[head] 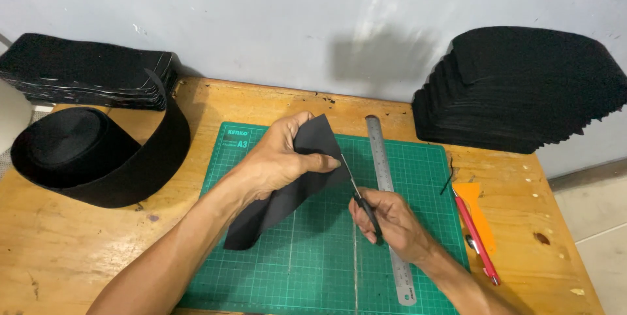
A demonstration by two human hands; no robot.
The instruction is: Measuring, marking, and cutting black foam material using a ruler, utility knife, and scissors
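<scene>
The left hand [277,158] grips a black fabric piece [287,188] and lifts it above the green cutting mat [405,178], thumb pressed across its upper edge. The right hand [392,223] is closed around small black-handled scissors [359,197], whose blades meet the piece's right edge just under the left thumb. The step in hand looks like trimming that edge; carrying on would call for holding the fabric taut while the blades follow the edge.

A steel ruler [388,204] lies along the mat, just right of the scissors and partly under the right hand. Near the counter's [72,250] right edge rest an orange scraper [473,201] and a red-handled tool [477,240], touching each other.

The counter is bare, scuffed wood. At its left edge sits a wide roll of black band [98,158], with a flat stack of black cut pieces [85,73] at the back left corner. A taller stack of black pieces [522,86] fills the back right corner, against a pale grey wall [294,15]. A strip of light floor shows at the far right.
</scene>
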